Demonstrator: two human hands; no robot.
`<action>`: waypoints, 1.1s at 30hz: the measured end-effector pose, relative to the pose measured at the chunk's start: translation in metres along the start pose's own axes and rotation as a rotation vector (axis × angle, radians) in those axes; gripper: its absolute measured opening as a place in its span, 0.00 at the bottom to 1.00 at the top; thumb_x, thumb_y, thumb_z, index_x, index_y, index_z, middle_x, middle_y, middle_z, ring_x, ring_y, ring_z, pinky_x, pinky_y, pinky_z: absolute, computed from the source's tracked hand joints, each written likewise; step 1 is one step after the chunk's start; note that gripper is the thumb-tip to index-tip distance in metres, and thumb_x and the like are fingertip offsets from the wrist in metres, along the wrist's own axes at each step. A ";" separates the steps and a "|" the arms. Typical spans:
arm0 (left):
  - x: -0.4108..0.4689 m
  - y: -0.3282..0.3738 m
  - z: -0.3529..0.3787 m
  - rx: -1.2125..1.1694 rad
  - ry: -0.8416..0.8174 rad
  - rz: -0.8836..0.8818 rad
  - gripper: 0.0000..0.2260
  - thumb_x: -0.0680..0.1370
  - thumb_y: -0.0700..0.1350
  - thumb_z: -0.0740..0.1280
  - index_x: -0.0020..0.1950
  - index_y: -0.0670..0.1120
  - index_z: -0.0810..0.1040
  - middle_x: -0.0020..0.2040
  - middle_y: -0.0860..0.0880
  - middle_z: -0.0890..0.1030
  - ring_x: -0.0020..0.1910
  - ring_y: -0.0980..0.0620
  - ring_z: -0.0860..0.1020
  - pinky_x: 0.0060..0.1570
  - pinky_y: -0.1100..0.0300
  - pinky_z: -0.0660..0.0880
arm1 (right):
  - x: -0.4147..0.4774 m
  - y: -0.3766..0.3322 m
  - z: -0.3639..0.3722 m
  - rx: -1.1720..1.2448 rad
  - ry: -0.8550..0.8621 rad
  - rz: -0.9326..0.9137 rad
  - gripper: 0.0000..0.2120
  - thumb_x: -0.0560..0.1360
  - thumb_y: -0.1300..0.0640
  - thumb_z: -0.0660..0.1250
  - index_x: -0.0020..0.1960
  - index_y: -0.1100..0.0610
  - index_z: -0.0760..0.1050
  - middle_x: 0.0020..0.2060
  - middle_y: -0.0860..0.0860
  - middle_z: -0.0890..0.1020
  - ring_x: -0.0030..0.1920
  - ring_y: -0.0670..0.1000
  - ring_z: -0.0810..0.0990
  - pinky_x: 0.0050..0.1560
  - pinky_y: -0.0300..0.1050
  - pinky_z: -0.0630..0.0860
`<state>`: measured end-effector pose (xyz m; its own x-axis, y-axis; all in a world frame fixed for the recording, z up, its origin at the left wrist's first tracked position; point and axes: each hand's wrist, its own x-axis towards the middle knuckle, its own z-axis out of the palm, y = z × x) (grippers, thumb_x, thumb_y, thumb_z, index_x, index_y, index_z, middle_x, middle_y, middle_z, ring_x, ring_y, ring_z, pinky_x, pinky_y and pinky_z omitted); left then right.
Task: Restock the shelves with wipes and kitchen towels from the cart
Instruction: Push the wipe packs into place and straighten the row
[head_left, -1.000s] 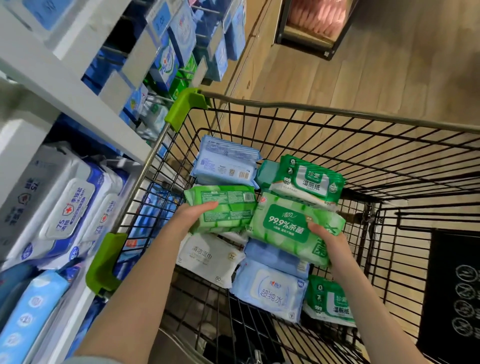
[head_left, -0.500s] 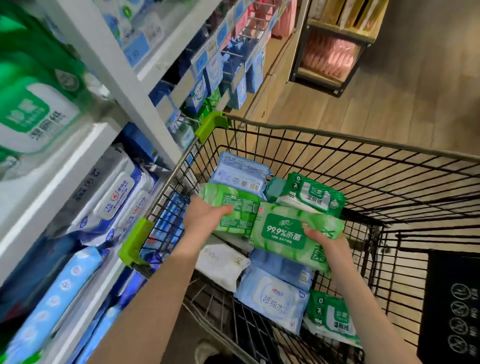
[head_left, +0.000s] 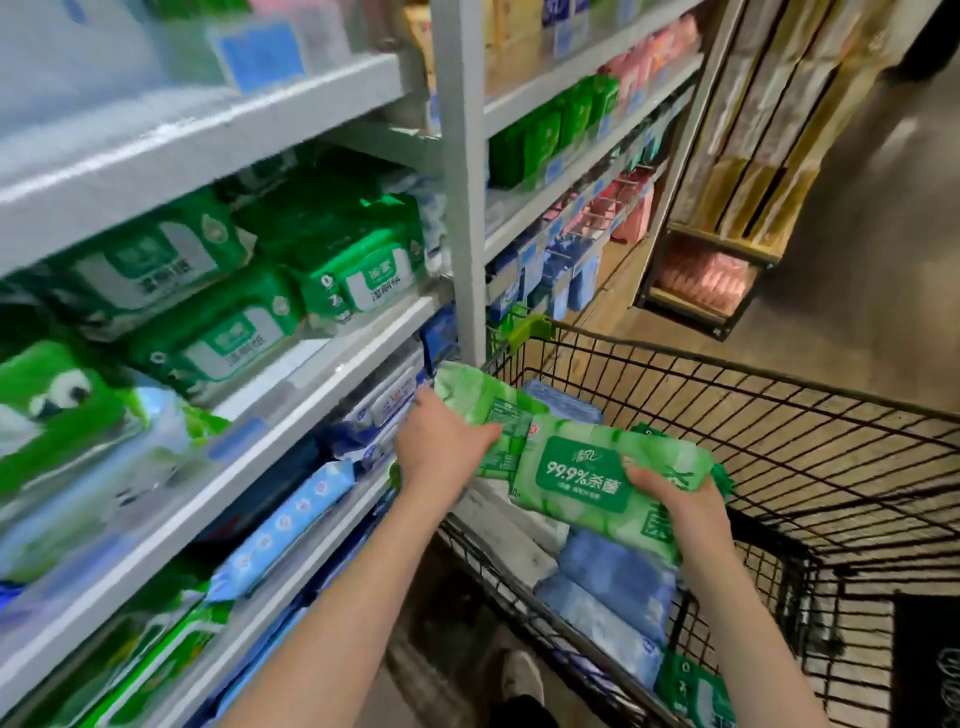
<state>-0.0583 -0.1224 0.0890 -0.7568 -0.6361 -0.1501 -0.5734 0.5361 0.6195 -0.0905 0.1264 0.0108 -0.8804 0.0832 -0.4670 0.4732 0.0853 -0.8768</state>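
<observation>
Two light green wipes packs are lifted above the black wire cart (head_left: 779, 415). My left hand (head_left: 441, 441) grips the left pack (head_left: 478, 400), which shows its back label. My right hand (head_left: 670, 493) grips the right pack (head_left: 597, 467), printed with 99.9% on a dark green panel. The two packs overlap in the middle. Below them in the cart lie blue wipes packs (head_left: 613, 582), white packs (head_left: 514, 535) and a dark green pack (head_left: 691, 691). The grey shelves (head_left: 311, 374) on the left hold dark green wipes packs (head_left: 228, 332).
Lower shelf levels hold blue and white wipes packs (head_left: 291, 519). A grey upright post (head_left: 462, 208) splits the shelving just beyond the cart's green corner (head_left: 524, 332). A wooden rack with pink packs (head_left: 706, 280) stands at the far right. My shoe (head_left: 519, 675) is beside the cart.
Both hands have raised the two green packs out of the cart and toward the shelves on the left. The view has swung up to the shelves.
</observation>
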 end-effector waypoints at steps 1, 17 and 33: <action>-0.009 -0.003 -0.011 -0.016 0.020 0.000 0.33 0.64 0.57 0.77 0.60 0.42 0.67 0.56 0.44 0.77 0.54 0.42 0.77 0.49 0.53 0.74 | -0.002 0.005 -0.001 -0.008 -0.001 -0.007 0.55 0.43 0.31 0.80 0.65 0.52 0.69 0.59 0.54 0.80 0.57 0.60 0.80 0.58 0.66 0.75; -0.131 -0.059 -0.136 -0.222 0.359 -0.033 0.33 0.66 0.59 0.76 0.61 0.44 0.65 0.52 0.49 0.74 0.48 0.46 0.75 0.46 0.55 0.75 | -0.169 -0.067 0.027 -0.016 -0.289 -0.347 0.38 0.54 0.48 0.78 0.61 0.58 0.72 0.51 0.55 0.82 0.46 0.57 0.83 0.44 0.52 0.81; -0.304 -0.095 -0.174 -0.503 0.859 -0.384 0.35 0.64 0.57 0.78 0.63 0.43 0.69 0.53 0.46 0.79 0.49 0.44 0.78 0.46 0.53 0.75 | -0.219 -0.091 0.030 -0.042 -0.898 -0.383 0.35 0.56 0.55 0.77 0.60 0.62 0.73 0.48 0.60 0.84 0.41 0.59 0.85 0.35 0.52 0.82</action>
<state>0.2805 -0.0769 0.2101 0.0347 -0.9970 0.0690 -0.3825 0.0505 0.9226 0.0583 0.0705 0.1897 -0.6640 -0.7434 -0.0802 0.1356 -0.0142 -0.9907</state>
